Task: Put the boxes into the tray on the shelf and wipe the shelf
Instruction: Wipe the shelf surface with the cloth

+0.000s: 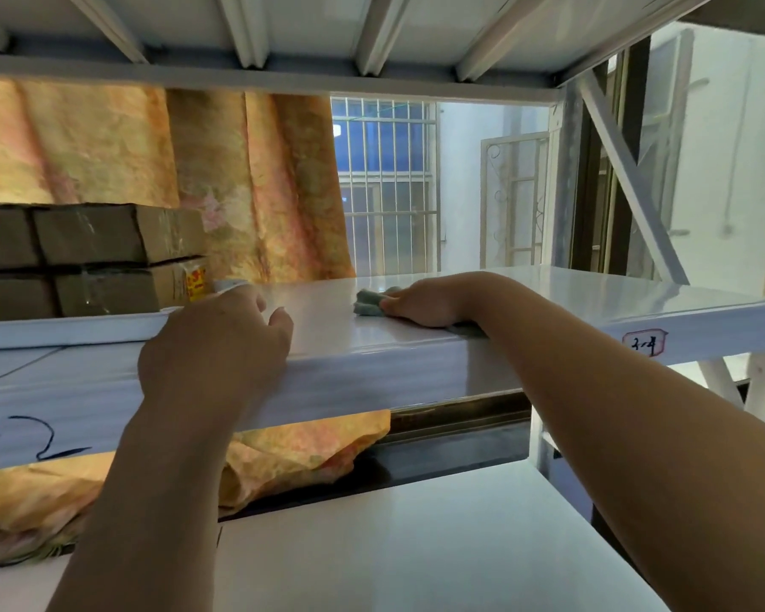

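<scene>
Wiping at dead centre with right hand [425, 304] clutching the soft, limp cloth [366, 302], best kept bunched under the palm on that slick shelf [548, 293], and bracing with left hand [217, 342] on the front lip at 8 o'clock, grip unclear, beside boxes [89, 258] stacked at 9 o'clock.

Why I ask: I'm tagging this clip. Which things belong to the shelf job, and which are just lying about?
Job: cardboard boxes, the white tray holding them, shelf, grey-green cloth held by the right hand, left hand gripping the tray's end.
Lying about: orange curtain, barred window, handwritten label on the shelf's front.
</scene>
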Motion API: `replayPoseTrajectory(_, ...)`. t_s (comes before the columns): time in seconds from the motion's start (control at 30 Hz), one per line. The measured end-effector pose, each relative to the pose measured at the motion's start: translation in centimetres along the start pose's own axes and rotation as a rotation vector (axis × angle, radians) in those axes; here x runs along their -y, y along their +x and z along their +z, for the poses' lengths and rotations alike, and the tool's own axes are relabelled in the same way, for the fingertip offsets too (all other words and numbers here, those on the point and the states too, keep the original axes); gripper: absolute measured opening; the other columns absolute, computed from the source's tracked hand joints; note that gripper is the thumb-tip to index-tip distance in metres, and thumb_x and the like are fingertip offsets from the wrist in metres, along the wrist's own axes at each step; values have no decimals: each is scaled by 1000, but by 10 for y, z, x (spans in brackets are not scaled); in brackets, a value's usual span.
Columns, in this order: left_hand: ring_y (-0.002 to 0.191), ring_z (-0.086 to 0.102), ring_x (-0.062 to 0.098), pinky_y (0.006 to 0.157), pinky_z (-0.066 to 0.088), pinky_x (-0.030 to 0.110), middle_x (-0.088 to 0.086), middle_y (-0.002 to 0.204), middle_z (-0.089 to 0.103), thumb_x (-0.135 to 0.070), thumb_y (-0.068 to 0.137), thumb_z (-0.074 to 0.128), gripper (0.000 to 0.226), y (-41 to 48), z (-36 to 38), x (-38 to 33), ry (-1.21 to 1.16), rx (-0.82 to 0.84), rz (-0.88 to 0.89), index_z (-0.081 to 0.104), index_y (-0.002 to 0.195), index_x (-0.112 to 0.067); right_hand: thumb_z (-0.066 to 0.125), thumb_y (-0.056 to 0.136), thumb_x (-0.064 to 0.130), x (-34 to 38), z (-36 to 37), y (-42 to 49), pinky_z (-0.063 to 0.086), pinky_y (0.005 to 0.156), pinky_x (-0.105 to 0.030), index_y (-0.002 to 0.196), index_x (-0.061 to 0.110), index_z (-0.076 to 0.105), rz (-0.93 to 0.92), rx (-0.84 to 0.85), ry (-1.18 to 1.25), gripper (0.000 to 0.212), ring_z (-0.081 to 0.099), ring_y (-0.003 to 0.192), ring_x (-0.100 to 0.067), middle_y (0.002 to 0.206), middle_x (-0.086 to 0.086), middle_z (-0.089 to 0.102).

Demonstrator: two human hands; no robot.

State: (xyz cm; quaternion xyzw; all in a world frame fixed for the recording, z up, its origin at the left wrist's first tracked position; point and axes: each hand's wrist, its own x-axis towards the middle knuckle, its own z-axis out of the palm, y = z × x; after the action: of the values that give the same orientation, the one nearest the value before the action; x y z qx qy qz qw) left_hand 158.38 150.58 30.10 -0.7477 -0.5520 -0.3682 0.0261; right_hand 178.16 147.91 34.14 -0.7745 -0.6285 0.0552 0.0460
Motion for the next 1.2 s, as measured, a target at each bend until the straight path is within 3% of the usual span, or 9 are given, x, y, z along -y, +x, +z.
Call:
replayPoseTrajectory(0.37, 105, 58, 27, 85, 48, 41, 3, 116, 65, -44, 91, 43, 32, 1, 7, -17, -12, 40, 106, 59, 112, -25, 17, 99, 54, -29, -4, 8, 22, 111, -39, 148, 19, 32, 133, -5, 38, 62, 33, 139, -24, 154, -6, 32)
replayPoseTrajectory(0.5, 105, 57, 26, 82, 47, 37, 1, 114, 64, -45, 92, 40, 33, -6, 13, -45, 14, 55, 225, 59, 111, -25, 17, 98, 54, -42, -6, 6, 21, 111, -39, 147, 19, 34, 170, -17, 61, 63, 34, 139, -24, 153, -6, 34)
replayPoseTrajectory(0.67, 85, 48, 20, 68, 34, 33, 1, 99, 59, -24, 98, 31, 27, -17, 31, -86, 102, 69, 437, 56, 104, -22, 14, 92, 67, -64, -8, 2, 20, 111, -41, 147, 23, 34, 225, -39, 78, 73, 34, 139, -25, 153, -5, 34)
replayPoseTrajectory(0.77, 97, 56, 19, 72, 39, 32, -1, 111, 62, -15, 96, 35, 32, -13, 35, -95, 77, 91, 491, 58, 116, -25, 16, 89, 72, -79, -11, -3, 22, 109, -41, 146, 21, 37, 282, -51, 97, 79, 37, 136, -27, 151, -7, 36)
replayPoseTrajectory(1.0, 89, 62, 17, 77, 51, 32, 3, 103, 66, -13, 97, 37, 28, -8, 42, -91, -84, 164, 593, 63, 107, -17, 21, 94, 62, -127, -21, -15, 25, 111, -40, 143, 9, 38, 443, -73, 144, 74, 41, 132, -30, 148, -14, 38)
replayPoseTrajectory(1.2, 83, 64, 19, 77, 53, 39, 3, 93, 68, -19, 98, 33, 30, -9, 43, -86, -125, 105, 636, 62, 101, -16, 24, 104, 34, -140, -20, -10, 32, 101, -32, 138, 2, 40, 549, -121, 133, 49, 49, 124, -26, 134, -18, 49)
